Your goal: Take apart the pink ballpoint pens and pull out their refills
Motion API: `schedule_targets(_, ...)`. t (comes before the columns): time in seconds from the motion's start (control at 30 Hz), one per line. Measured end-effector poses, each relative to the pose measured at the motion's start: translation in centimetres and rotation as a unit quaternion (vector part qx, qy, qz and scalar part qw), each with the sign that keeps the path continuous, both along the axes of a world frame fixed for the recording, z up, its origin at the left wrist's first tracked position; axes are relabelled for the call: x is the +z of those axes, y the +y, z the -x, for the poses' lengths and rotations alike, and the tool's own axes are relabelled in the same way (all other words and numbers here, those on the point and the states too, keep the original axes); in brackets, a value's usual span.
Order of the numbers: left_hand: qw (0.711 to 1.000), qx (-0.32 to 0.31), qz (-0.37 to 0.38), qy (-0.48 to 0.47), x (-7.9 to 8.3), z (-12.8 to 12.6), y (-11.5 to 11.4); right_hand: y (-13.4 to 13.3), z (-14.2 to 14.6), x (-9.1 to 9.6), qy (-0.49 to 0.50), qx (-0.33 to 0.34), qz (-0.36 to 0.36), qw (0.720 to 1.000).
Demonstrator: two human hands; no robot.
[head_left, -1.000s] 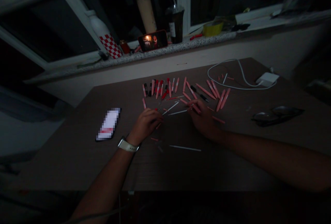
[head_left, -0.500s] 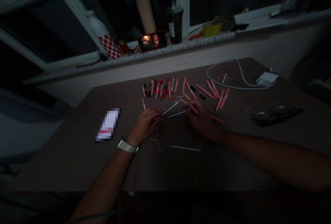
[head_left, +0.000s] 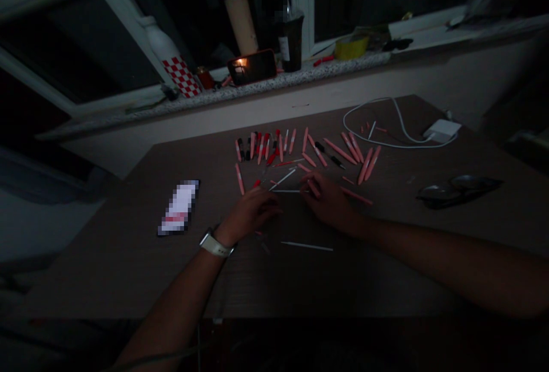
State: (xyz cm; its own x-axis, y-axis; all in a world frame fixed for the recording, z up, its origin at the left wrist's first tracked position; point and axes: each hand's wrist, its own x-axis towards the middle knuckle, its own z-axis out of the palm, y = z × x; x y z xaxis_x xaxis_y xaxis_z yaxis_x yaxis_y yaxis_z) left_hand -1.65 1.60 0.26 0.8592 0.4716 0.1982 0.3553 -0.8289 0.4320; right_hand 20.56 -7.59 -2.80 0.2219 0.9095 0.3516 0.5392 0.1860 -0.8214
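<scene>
Several pink pen barrels [head_left: 343, 153] and pen parts lie scattered across the middle of a brown table [head_left: 128, 257] in dim light. My left hand [head_left: 251, 212], with a watch on the wrist, rests closed over small pen parts; what it holds is too dark to make out. My right hand [head_left: 326, 200] lies just to its right, fingers pinched on a pink pen barrel [head_left: 313, 187], with a thin white refill [head_left: 285, 191] running between the two hands. Another white refill [head_left: 306, 245] lies nearer to me.
A phone [head_left: 179, 207] lies at the left of the table. A white charger and cable [head_left: 441, 130] sit at the far right, glasses [head_left: 458, 190] nearer. On the windowsill stand a checkered bottle [head_left: 169, 57], a lit phone [head_left: 252, 67], a dark cup [head_left: 291, 40] and yellow tape [head_left: 351, 47].
Both hands have drawn closer together. My right hand slid left with the pink barrel and the white refill now lies level between the hands; my left hand shifted slightly right.
</scene>
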Motion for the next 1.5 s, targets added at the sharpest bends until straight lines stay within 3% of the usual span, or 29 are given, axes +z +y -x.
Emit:
schedule_targets(0.4,1.000,-0.007,-0.006,-0.009,0.0,-0.1,0.1,0.1,0.0,-1.1,-0.140,0.048,0.001,0.989)
schedule_targets(0.63,0.994,0.051,-0.077,-0.053,0.6,0.3,0.5,0.0,0.2,-0.6,-0.154,0.043,-0.001,0.987)
schedule_targets(0.9,0.985,0.133,-0.113,0.006,0.4,0.9,1.3,-0.3,0.2,-0.1,-0.147,0.051,0.004,0.988)
schedule_targets(1.5,0.993,0.100,-0.061,0.012,0.4,0.5,0.9,-0.3,0.3,-0.2,-0.125,0.039,0.000,0.991)
